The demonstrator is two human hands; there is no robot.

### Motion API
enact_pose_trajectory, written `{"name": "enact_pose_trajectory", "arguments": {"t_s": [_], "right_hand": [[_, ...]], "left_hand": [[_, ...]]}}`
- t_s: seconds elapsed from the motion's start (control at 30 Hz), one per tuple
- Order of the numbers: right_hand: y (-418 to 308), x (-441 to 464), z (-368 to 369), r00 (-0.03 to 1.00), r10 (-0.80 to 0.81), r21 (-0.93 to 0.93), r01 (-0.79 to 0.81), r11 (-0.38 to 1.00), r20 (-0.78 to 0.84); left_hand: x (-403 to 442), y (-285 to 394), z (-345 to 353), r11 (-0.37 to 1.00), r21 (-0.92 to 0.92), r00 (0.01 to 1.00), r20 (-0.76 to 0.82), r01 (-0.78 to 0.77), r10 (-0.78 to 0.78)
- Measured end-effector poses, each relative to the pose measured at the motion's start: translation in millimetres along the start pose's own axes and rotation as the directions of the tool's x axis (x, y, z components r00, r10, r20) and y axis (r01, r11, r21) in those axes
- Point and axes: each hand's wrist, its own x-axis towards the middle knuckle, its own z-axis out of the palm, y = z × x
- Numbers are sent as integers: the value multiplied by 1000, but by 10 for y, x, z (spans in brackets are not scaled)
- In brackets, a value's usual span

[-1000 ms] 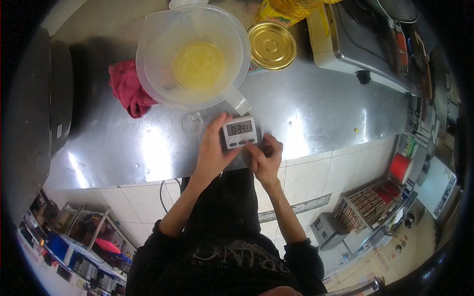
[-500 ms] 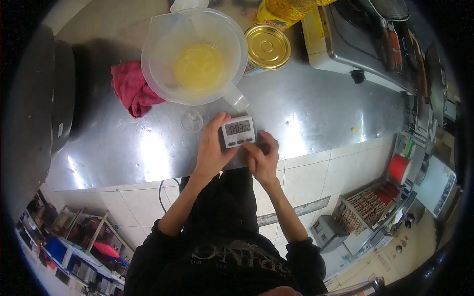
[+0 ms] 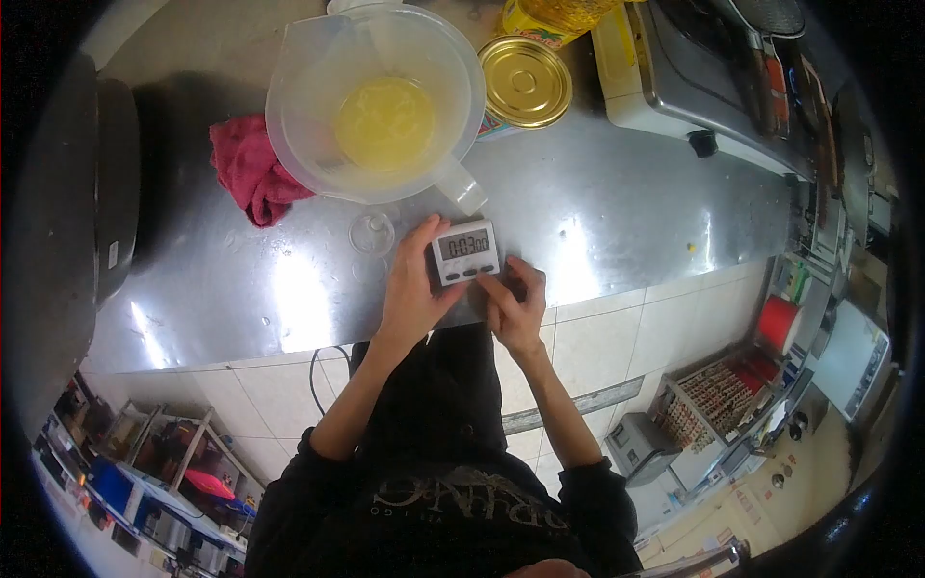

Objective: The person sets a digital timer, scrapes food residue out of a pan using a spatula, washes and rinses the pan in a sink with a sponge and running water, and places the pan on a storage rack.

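In the head view, the timer (image 3: 465, 252) sits between the two hands, near the front edge of the bench (image 3: 626, 212); whether it rests on the metal or is held just above, I cannot tell. The left hand (image 3: 412, 284) grasps it from the left, fingers at its upper left corner and thumb along its lower side. The right hand (image 3: 515, 303) grips nothing: its forefinger touches the row of buttons (image 3: 469, 274) at the timer's lower edge, the other fingers bent beside its right side. The display (image 3: 465, 245) shows 0:03 00. Farther from the front edge stands the jug (image 3: 308, 106) of yellow liquid (image 3: 385, 123), its handle pointing towards the timer. A red cloth (image 3: 252, 169) touches the jug's left side; a tin (image 3: 525, 82) stands at its right, and the stove (image 3: 665, 125) nearer the bench's right end.
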Motion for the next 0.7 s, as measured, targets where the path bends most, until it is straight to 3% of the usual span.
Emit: {"name": "enact_pose_trajectory", "arguments": {"t_s": [0.1,0.3,0.53,0.6,0.63,0.7], "right_hand": [[36,-57,60,993,114,64,-111,992,-43],[39,-19,106,999,31,-26,-32,999,-44],[-38,36,51,991,103,21,-102,995,-90],[-39,5,-43,988,142,199,-129,971,-54],[-48,-50,-94,988,133,200,-116,973,-75],[-104,-263,-199,902,343,318,-255,913,-261]], "left_hand": [[4,-19,-1,1000,-3,1000,5,-16,16],[-16,-37,23,999,-1,999,2,-34,34],[-45,34,0,999,-23,1000,-5,-28,28],[-55,32,18,999,-28,999,-6,-36,36],[-62,28,28,997,-6,996,-33,-79,78],[-83,111,-9,990,33,988,-54,-140,142]]}}
